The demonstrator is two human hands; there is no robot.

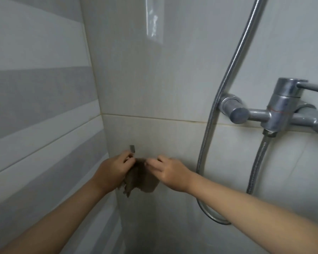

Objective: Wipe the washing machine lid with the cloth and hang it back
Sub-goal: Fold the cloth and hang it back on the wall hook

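Observation:
A small brown-grey cloth (141, 180) hangs against the tiled wall near the corner, bunched at its top. My left hand (114, 171) grips the cloth's upper left edge, just below a small metal wall hook (132, 148). My right hand (167, 171) pinches the cloth's upper right edge with thumb and fingers. Whether the cloth is caught on the hook cannot be told. The washing machine lid is not in view.
A chrome shower mixer tap (281, 110) with a lever juts from the wall at the right. Its metal hose (207, 143) loops down beside my right forearm. Grey-and-white striped tiles (40, 107) cover the left wall.

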